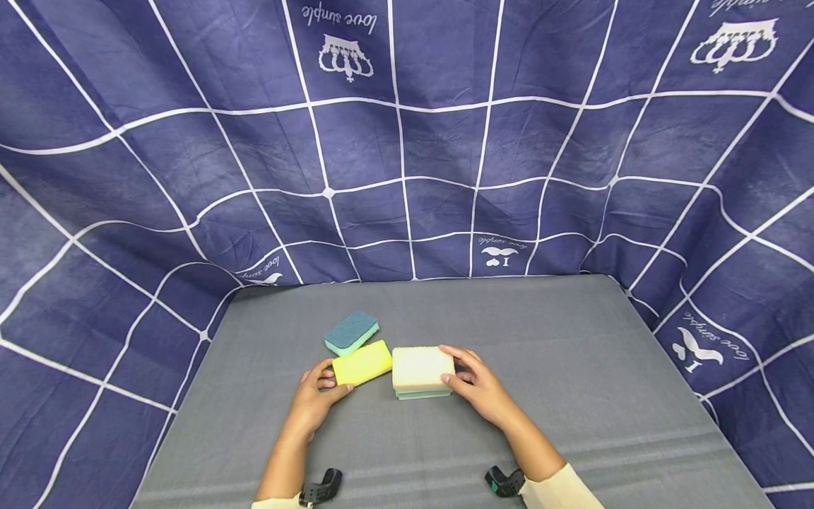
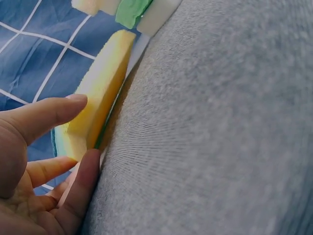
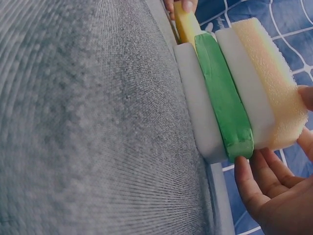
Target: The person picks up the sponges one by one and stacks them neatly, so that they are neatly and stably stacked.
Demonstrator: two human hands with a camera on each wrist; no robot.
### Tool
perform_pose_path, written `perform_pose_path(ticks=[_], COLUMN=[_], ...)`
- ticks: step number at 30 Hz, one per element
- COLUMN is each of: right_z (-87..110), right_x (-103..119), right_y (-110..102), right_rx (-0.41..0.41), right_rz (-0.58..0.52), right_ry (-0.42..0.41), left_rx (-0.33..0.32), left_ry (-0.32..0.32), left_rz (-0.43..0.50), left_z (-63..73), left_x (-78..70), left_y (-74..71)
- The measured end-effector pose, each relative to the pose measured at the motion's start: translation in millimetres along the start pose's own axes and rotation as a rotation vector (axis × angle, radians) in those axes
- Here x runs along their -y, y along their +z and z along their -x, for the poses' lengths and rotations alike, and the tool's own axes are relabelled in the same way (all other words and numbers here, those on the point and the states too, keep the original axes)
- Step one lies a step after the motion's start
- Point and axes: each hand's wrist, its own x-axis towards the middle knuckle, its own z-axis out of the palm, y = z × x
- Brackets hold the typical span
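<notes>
In the head view my left hand point(image 1: 316, 396) holds the left end of a yellow sponge point(image 1: 362, 362). The left wrist view shows the thumb on the yellow face of this sponge point(image 2: 105, 83) and fingers at its near end; a thin green layer shows underneath. My right hand point(image 1: 477, 385) grips the right end of a stack, thumb and fingers at its corners. From the top, the stack has a cream sponge point(image 3: 271, 83), a white block point(image 3: 247, 88), a green block point(image 3: 222, 93) and another white block point(image 3: 200, 103). The yellow sponge's right end is close to the stack.
Behind the yellow sponge lies a sponge with a dark teal top point(image 1: 352, 331) and light green side. A grey cloth point(image 1: 540, 332) covers the table. Blue curtains with white grid lines point(image 1: 439, 148) stand around the back and sides.
</notes>
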Motion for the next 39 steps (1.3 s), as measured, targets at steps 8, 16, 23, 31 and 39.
perform_pose_path(ticks=[8,16,23,31,39], right_z=[-0.6,-0.2,0.3,0.4,-0.3], right_x=[0.5,2.3,2.5,0.5,0.2], right_y=[1.1,1.5,1.2,0.5,-0.2], right_rx=[0.002,0.000,-0.003,0.001,0.001], right_rz=[-0.004,-0.004,-0.002,-0.009,-0.001], right_ry=[0.004,0.002,0.004,-0.013,-0.019], left_rx=[0.041,0.050,0.022,-0.013,-0.045], left_ry=[-0.030,-0.035,-0.016,0.000,0.017], left_rz=[0.078,0.135,0.203,0.188,0.241], left_z=[0.7,3.8,8.7,13.4,15.7], left_x=[5.2,6.1,-0.2,-6.4,-13.4], left_y=[-6.0,-7.7,-6.5,-4.5,-5.4])
